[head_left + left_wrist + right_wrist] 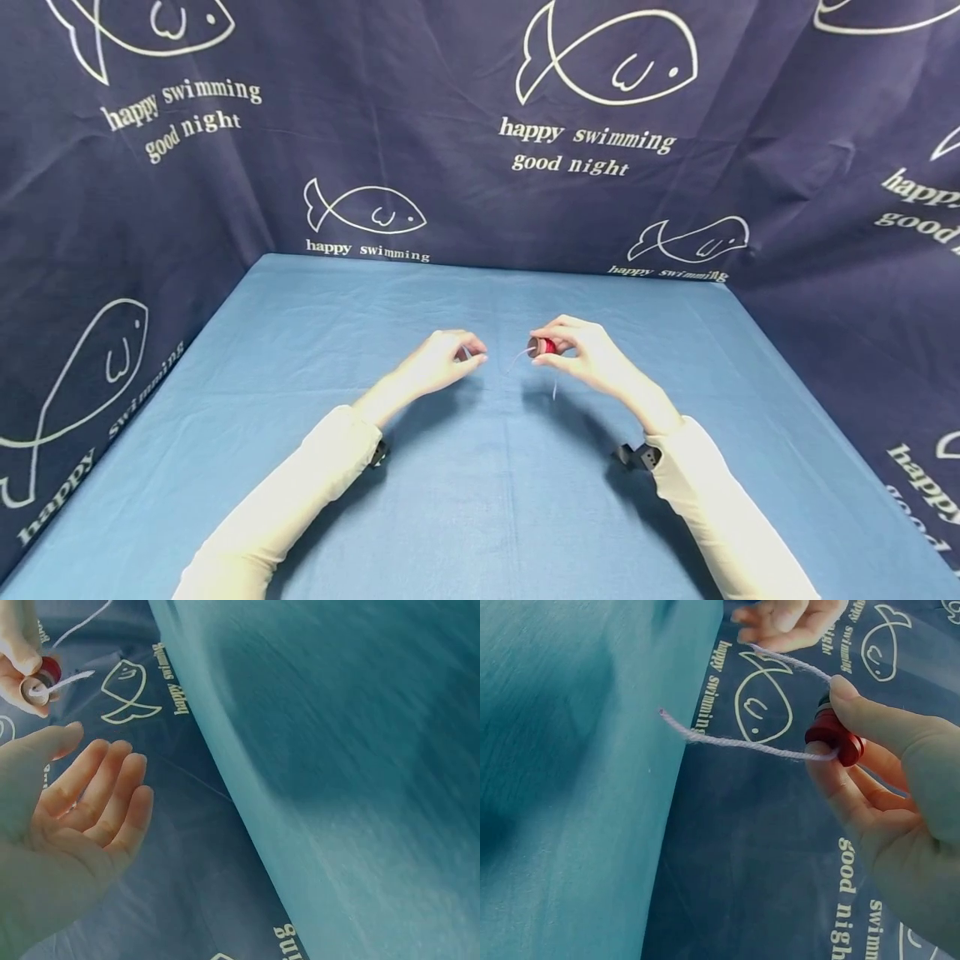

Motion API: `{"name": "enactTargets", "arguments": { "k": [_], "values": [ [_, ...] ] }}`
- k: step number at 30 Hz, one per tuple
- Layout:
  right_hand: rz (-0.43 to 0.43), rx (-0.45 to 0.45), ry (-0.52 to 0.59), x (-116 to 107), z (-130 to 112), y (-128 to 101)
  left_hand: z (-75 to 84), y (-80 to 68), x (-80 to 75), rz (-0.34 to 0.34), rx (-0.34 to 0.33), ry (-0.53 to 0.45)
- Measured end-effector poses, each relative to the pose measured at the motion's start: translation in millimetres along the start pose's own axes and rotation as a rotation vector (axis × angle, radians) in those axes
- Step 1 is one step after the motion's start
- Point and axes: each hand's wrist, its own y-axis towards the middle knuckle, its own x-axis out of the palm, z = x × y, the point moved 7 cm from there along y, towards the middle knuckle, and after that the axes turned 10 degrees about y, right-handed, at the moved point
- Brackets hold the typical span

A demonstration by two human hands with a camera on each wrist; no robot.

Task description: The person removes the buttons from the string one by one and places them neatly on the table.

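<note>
Right hand (592,354) pinching red spool (834,737), yarn (742,742) dangling, left hand (442,360) relaxed, holding nothing.

A small red bead (834,736) sits threaded on a pale lilac yarn strand (742,742), pinched above the table, both ends trailing free.
</note>
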Motion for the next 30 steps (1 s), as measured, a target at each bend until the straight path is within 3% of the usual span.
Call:
{"name": "enactTargets", "arguments": {
  "k": [8,18,30],
  "values": [
    [0.003,-0.059,-0.012,1,-13,1,8.2,6.7,-5.5,0.066,-0.031,-0.120],
    [-0.027,-0.074,-0.043,9,-18,3,13.2,12.4,3.5,0.022,-0.105,-0.241],
    [-0.052,-0.065,-0.022,18,-9,4,14.4,16.0,12.0,-0.001,-0.150,-0.371]
  ]
}}
